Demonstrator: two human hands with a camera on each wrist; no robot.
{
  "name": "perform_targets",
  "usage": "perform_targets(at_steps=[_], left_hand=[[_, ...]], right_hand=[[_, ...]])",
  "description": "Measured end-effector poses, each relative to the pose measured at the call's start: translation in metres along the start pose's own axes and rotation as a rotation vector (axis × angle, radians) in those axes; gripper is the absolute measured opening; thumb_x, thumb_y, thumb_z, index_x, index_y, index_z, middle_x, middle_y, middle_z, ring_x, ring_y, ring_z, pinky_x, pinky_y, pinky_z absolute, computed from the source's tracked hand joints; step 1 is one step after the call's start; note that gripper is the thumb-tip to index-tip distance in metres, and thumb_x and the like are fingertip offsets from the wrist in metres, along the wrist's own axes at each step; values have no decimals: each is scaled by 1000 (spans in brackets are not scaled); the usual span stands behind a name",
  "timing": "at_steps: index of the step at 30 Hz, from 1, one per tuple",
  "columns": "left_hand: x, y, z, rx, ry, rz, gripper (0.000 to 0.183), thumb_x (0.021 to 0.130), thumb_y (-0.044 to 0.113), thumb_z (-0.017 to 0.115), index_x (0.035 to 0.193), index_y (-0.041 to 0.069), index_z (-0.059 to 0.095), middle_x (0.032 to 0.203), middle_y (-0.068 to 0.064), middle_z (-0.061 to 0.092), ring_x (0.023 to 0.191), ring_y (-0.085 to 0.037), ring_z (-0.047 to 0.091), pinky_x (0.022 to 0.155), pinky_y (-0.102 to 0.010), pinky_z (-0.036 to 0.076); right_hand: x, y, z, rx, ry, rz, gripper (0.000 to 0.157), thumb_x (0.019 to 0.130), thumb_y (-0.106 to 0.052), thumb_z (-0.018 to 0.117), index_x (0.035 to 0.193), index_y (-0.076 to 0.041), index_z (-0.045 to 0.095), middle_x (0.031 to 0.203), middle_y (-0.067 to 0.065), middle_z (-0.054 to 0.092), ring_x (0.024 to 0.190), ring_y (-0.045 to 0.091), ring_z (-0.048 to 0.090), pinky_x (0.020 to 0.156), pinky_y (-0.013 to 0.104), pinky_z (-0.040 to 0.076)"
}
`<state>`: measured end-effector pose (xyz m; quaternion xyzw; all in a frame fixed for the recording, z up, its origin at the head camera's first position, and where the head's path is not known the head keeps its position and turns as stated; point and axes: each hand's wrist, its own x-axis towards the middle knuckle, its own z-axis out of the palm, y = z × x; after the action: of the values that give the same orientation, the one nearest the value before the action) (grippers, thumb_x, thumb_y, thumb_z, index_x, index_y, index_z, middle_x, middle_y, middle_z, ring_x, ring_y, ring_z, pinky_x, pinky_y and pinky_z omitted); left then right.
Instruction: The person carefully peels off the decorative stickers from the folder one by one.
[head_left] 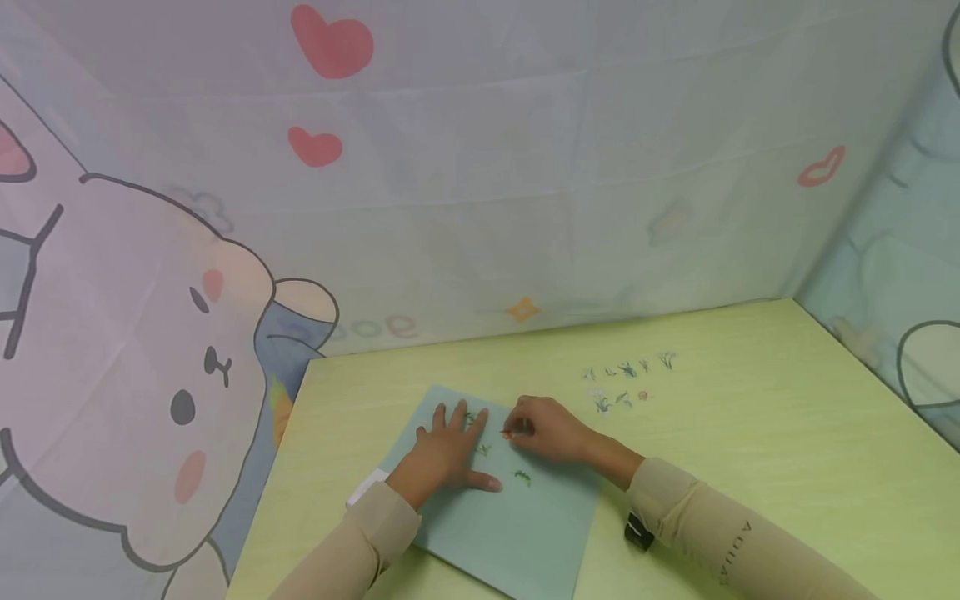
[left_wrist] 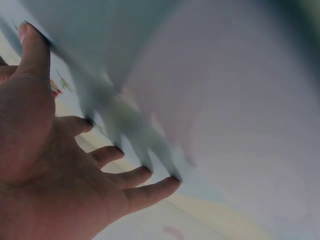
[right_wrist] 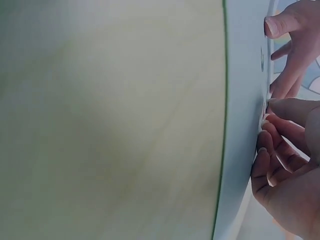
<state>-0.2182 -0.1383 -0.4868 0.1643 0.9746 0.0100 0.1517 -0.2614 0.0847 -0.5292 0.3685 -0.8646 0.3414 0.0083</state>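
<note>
Over at the head view, the left hand (head_left: 442, 457) spreads its fingers wide across a pale blue-green board (head_left: 510, 533), thumb stuck out to the side, holding nothing. Right beside it, the right hand (head_left: 551, 427) pinches a small orange piece (head_left: 506, 434) between thumb and fingers, just over the upper right part of the board. The two hands are near each other but apart! Around the left fingers and thumb sit three little green sprigs (head_left: 522, 477), all on the board. On the yellow table (head_left: 765, 400), beyond the right hand, small plant-like cut-outs (head_left: 627, 369) line up in two rows (one among them is reddish), and a black object (head_left: 638, 532) pokes out by the right sleeve (head_left: 675, 500).

Now the left wrist view: fingers fanned, fingertips and thumb tip meeting the board, the palm raised off it. A red speck (left_wrist: 55, 89) shows past the thumb; whether it is the orange piece, I cannot tell.

And the right wrist view: thumb and fingers bunched together at the board's surface, the pinched piece too small to make out there, with the left hand just beyond.
</note>
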Motion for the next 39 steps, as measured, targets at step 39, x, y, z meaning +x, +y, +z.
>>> perform_targets(at_steps=[39], left_hand=[[1,-6,9,-21,3,13,116,82,78,73,170,19,26,176,-18,15,159,-50,13,116,-72,30]], right_hand=[[15,-2,3,-56,-32,5,14,94,1,71,88,-11,66,79,-4,63,70,8,52,66,28,46]])
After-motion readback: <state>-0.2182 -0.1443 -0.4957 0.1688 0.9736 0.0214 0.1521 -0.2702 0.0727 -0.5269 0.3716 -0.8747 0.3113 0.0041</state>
